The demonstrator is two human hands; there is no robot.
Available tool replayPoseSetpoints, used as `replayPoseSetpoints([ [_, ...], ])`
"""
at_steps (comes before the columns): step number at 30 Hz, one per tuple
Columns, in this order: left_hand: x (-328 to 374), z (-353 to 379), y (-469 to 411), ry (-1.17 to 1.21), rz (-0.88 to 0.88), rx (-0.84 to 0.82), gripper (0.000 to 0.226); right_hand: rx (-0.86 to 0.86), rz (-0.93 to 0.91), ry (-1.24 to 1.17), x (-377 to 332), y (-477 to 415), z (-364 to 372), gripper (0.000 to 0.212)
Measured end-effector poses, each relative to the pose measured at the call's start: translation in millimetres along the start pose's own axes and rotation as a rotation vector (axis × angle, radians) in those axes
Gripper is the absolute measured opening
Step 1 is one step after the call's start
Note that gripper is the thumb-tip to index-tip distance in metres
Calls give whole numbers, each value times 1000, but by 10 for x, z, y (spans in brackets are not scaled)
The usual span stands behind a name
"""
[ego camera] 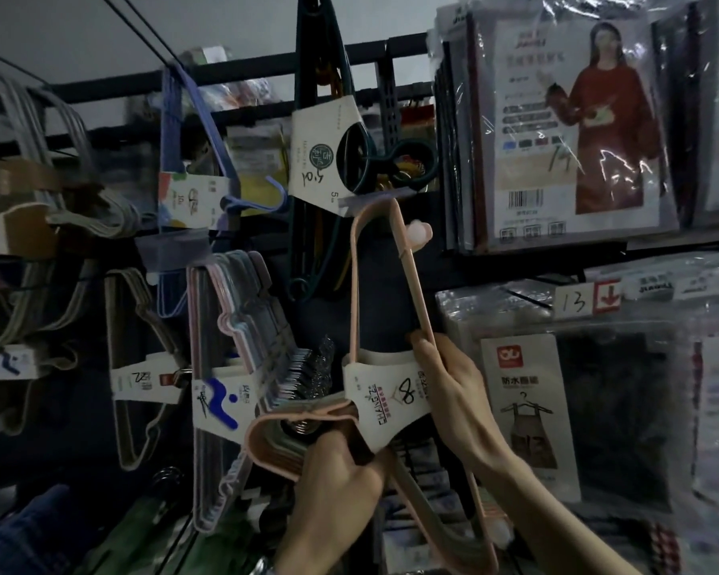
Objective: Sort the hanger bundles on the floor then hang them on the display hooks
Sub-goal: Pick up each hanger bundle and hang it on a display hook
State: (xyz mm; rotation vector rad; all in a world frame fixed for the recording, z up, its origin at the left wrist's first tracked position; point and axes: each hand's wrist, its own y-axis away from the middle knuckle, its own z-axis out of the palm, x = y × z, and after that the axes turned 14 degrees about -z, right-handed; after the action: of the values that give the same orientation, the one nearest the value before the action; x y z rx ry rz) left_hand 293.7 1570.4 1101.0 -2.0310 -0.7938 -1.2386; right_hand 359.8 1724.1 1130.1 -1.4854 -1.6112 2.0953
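Note:
I hold a bundle of pink hangers [385, 292] with a white card sleeve marked 8 [385, 392] up against the display rack. My left hand [341, 475] grips the bundle's hook end at the bottom. My right hand [449, 375] grips the right arm of the bundle beside the sleeve. The bundle's top corner reaches a display hook with its grey price tag [374, 199]. Whether the bundle hangs on the hook cannot be told.
Other hanger bundles hang to the left: pastel ones [233, 325], blue ones [175, 168], grey and beige ones [38, 188]. A dark green bundle [324, 130] hangs just above. Bagged aprons [565, 126] fill the shelves at right, with a tag marked 13 [573, 300].

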Motion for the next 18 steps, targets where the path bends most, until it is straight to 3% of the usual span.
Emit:
replayPoseSetpoints([
  [6, -6, 29, -122, -68, -67, 49, 28, 34, 95, -49, 121, -90, 28, 36],
  [10, -92, 69, -179, -77, -135, 68, 39, 36, 153, -35, 223, -103, 54, 40],
  [15, -94, 107, -189, -159, -130, 17, 32, 5, 171, -51, 369, -229, 13, 48],
  [18, -54, 210, -83, -205, -162, 40, 55, -16, 205, -39, 422, -309, -42, 43],
])
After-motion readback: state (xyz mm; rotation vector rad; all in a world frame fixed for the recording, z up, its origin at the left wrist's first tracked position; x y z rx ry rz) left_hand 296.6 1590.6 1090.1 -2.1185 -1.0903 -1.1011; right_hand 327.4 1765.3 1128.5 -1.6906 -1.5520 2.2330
